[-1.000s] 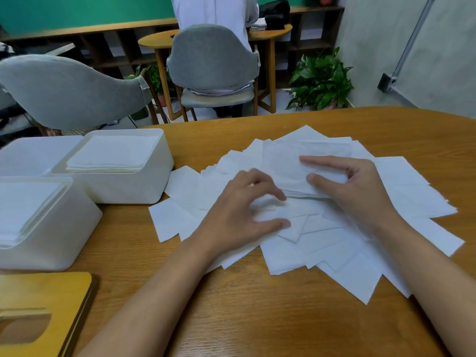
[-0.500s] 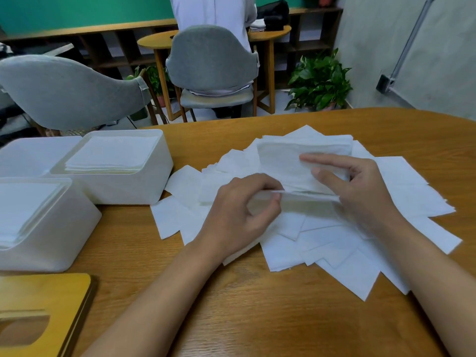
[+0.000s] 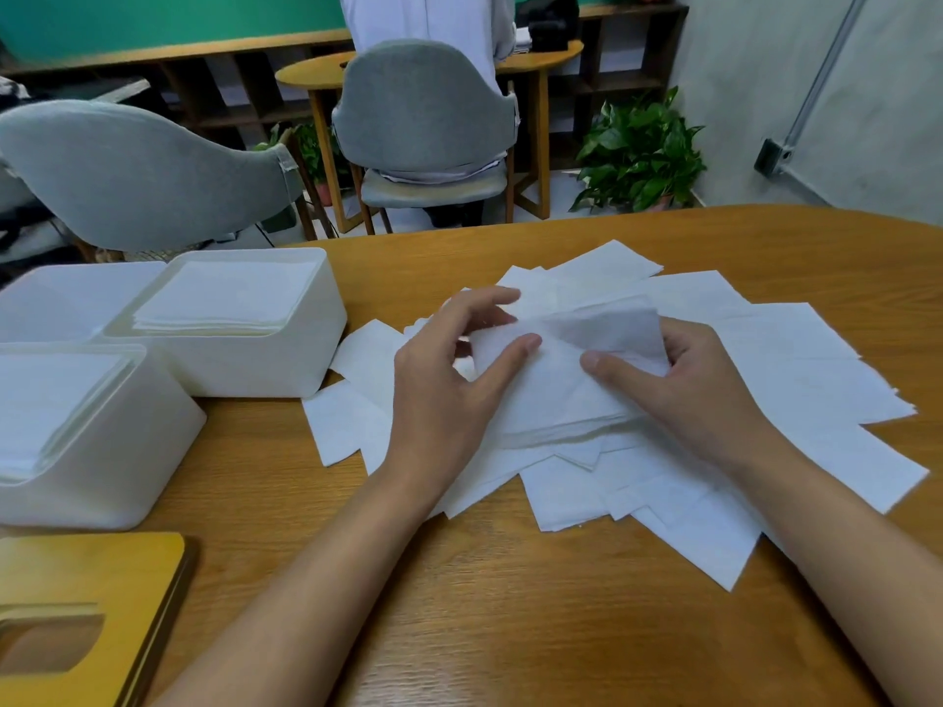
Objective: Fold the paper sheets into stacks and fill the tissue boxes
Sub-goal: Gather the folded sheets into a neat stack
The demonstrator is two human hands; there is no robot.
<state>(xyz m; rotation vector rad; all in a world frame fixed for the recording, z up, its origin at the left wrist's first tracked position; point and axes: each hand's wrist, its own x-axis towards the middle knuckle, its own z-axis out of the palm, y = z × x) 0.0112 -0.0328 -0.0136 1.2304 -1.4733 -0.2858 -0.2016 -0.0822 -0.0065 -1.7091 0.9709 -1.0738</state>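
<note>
Several loose white paper sheets (image 3: 796,380) lie fanned out over the middle of the wooden table (image 3: 510,620). On top of them sits a small stack of sheets (image 3: 551,400), its top sheet (image 3: 607,324) lifted and curling over. My left hand (image 3: 449,380) pinches the sheet's left side between thumb and fingers. The stack's right side is gripped by my right hand (image 3: 684,380), thumb on top. At the left stand two open white tissue boxes holding flat paper stacks, one further back (image 3: 306,344) and one nearer (image 3: 132,451).
A third white box (image 3: 66,298) stands behind the two. A wooden lid with a slot (image 3: 87,620) lies at the near left corner. Beyond the table are grey chairs (image 3: 132,170), a seated person, a small round table and a potted plant (image 3: 638,155).
Both hands have drawn together on the stack. The left hand went from pressing on the sheets to pinching one, and the top sheet has risen and begun curling over.
</note>
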